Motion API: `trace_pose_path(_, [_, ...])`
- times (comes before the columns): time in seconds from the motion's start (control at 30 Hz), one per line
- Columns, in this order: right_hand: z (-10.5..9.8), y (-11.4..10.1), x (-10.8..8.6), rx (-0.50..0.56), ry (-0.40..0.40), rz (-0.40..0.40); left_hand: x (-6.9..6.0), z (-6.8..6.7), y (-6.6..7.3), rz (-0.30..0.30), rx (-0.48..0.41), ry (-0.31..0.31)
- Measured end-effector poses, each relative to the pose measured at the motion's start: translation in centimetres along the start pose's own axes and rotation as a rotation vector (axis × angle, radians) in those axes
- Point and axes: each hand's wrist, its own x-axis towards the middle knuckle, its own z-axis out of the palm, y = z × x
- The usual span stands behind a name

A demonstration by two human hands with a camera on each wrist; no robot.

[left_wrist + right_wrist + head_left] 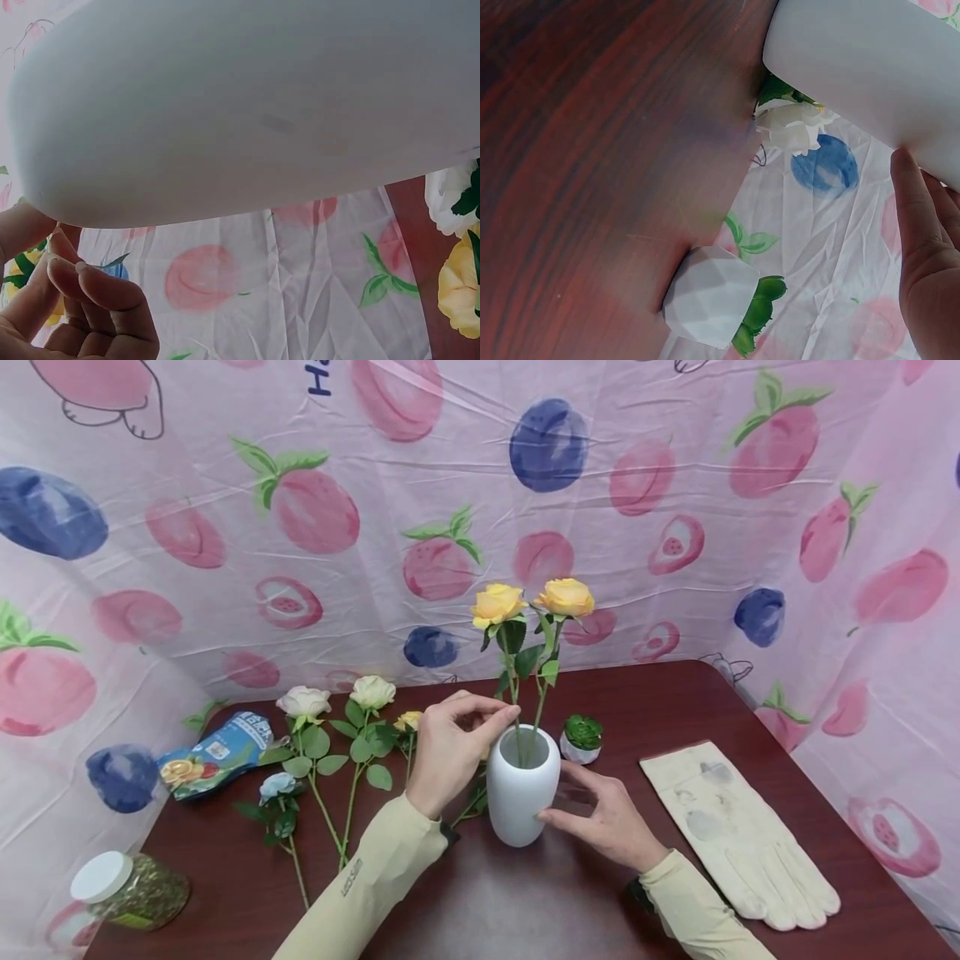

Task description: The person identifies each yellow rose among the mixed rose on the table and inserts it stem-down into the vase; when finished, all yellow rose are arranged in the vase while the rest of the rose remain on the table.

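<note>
Nearest came the left sleeve (367, 868), lettered "Let's Slim"! The left hand (450, 747) pinched a yellow rose (498, 604) by its stem at the vase's (521, 802) mouth; the right hand (611, 818) curved round that vase, well inside the table's (637, 710) far edge. Steady wall, gentle feed looked wisest! Far-left, the pouch's (217, 756) print defied reading; the curtain (465, 468) showed "Ha".

Yellow roses (566, 598) in white vase (522, 806)

two yellow roses (567, 598), stem ends hidden inside a white vase (519, 810), itself cropped in both wrist views; sleeves (382, 856) cut off at the head view's near edge.
</note>
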Motion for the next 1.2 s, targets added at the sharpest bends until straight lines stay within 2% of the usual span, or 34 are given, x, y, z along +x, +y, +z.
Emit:
trace_pose_path(0.2, [0.0,0.0,0.0,0.004,-0.006,0.008,0.0,0.0,-0.1,-0.018,0.0,-0.008])
trace_pose_path(0.33, [0.0,0.0,0.0,0.001,-0.01,0.01,0.0,-0.1,0.0,-0.03,0.016,-0.037])
trace_pose_path(0.47, [0.0,0.0,0.0,-0.002,-0.012,0.013,-0.3,-0.3,0.0,-0.039,0.051,-0.068])
trace_pose_path(0.67, [0.0,0.0,0.0,-0.01,-0.003,0.008,-0.9,-0.8,-0.1,-0.034,0.063,-0.07])
trace_pose_path(1.0, [0.0,0.0,0.1,-0.009,-0.006,0.034,-2.3,-2.5,-0.8,-0.058,-0.004,-0.072])
trace_pose_path(1.13, [0.0,-0.1,0.0,-0.011,-0.007,0.038,-2.9,-3.4,-1.6,-0.066,0.027,-0.056])
trace_pose_path(1.2, [0.0,-0.2,0.0,-0.014,-0.01,0.04,-3.2,-4.0,-2.3,-0.066,0.08,-0.048])
